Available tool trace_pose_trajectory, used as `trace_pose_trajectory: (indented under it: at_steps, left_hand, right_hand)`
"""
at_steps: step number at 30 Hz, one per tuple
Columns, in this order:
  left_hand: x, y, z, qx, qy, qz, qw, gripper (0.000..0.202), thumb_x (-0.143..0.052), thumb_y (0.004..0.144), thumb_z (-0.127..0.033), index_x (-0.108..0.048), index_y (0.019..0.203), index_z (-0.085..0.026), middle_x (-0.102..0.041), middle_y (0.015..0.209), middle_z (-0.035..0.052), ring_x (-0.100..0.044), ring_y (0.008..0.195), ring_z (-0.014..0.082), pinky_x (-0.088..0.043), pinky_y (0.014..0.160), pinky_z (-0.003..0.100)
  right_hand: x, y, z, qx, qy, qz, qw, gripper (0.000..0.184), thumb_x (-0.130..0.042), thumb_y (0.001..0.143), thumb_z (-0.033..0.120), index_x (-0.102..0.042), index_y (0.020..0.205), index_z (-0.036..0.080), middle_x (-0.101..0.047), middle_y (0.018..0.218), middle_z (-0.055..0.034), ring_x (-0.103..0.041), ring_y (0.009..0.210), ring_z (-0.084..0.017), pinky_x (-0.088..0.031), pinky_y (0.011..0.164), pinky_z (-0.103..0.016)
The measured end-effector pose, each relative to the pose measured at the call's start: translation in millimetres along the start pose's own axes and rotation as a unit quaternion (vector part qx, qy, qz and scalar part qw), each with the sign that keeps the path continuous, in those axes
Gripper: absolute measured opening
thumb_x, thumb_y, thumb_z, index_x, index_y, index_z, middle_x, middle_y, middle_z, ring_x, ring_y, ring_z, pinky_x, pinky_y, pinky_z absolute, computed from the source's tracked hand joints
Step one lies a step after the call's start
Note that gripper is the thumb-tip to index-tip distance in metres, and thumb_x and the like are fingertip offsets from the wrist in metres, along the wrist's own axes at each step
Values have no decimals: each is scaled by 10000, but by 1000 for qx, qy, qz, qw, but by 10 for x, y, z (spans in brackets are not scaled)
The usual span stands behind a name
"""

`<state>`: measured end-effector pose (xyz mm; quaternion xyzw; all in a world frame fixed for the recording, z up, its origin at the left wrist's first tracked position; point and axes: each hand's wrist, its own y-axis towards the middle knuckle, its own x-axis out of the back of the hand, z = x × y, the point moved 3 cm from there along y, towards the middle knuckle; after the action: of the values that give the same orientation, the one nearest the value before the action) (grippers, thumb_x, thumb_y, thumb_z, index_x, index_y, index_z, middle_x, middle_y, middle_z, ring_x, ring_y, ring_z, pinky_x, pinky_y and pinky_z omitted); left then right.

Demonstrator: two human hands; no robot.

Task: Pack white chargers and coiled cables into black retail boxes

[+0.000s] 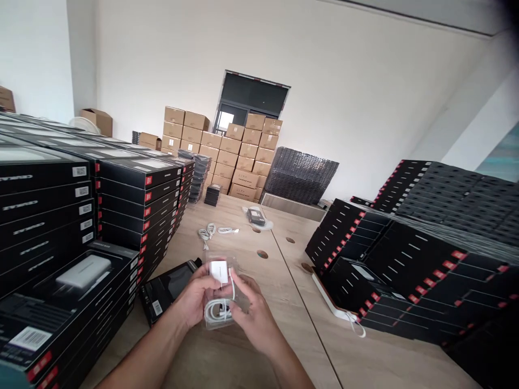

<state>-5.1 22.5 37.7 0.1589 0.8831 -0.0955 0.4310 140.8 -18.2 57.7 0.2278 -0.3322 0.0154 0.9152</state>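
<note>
My left hand (pixel 194 296) grips the left side of a clear plastic tray (pixel 214 326), its thumb lying by a white charger (pixel 219 270) in the tray's far part. A coiled white cable (pixel 214 312) sits in the near part, and a length of it runs up along the right side. My right hand (pixel 254 313) is closed around that right side, with the index finger at the cable's upper end and the thumb beside the coil. Left of my hands, a black box (pixel 166 292) lies on the wooden table (pixel 251 275).
Tall stacks of black boxes (pixel 138 189) stand at left, and more black boxes (pixel 421 254) at right. Loose white cables (pixel 208 232) and a small bagged item (pixel 256 216) lie ahead. Round holes (pixel 263 254) pierce the tabletop. Cardboard cartons (pixel 227 146) are piled behind.
</note>
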Motion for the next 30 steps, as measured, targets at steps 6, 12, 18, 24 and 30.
trace_pose_trajectory:
  at_steps: [6,12,18,24,30]
  left_hand:
    - [6,-36,-14,12,-21,12,1000,619,-639,506,-13,-670,1094,-203,-731,820,28,-671,716,177,-520,710,303]
    - [2,-18,7,11,-28,13,999,643,-621,511,0,-663,1121,-200,-741,845,44,-686,762,191,-529,765,326]
    - [-3,-15,85,5,-37,-28,999,704,-602,530,11,-611,1203,-193,-748,826,44,-686,712,165,-533,718,278]
    - [-10,-48,83,1,-56,-30,998,739,-594,574,14,-555,1278,-206,-747,835,37,-690,690,157,-540,679,261]
    - [7,-15,72,24,-31,3,999,740,-608,590,25,-542,1291,-201,-749,913,70,-717,831,216,-556,784,333]
  right_hand:
    - [-53,-8,-7,12,37,4,999,665,-542,774,68,-488,1392,307,-610,1313,-52,-556,1217,-218,-418,1067,-410]
    - [-42,-22,-56,31,24,-21,999,435,-406,947,195,-543,1350,286,-661,1252,-56,-613,1141,-190,-490,991,-357]
    - [-179,-13,-90,54,-65,-53,995,549,-383,893,102,-474,1409,267,-696,1108,-55,-663,983,-164,-536,876,-282]
    - [-228,3,-43,29,-17,-69,997,522,-368,914,120,-491,1400,265,-699,1165,-51,-662,1030,-169,-524,903,-274]
    - [-69,-22,-48,7,63,-37,997,457,-395,945,207,-516,1382,264,-707,1126,-54,-662,978,-177,-524,883,-297]
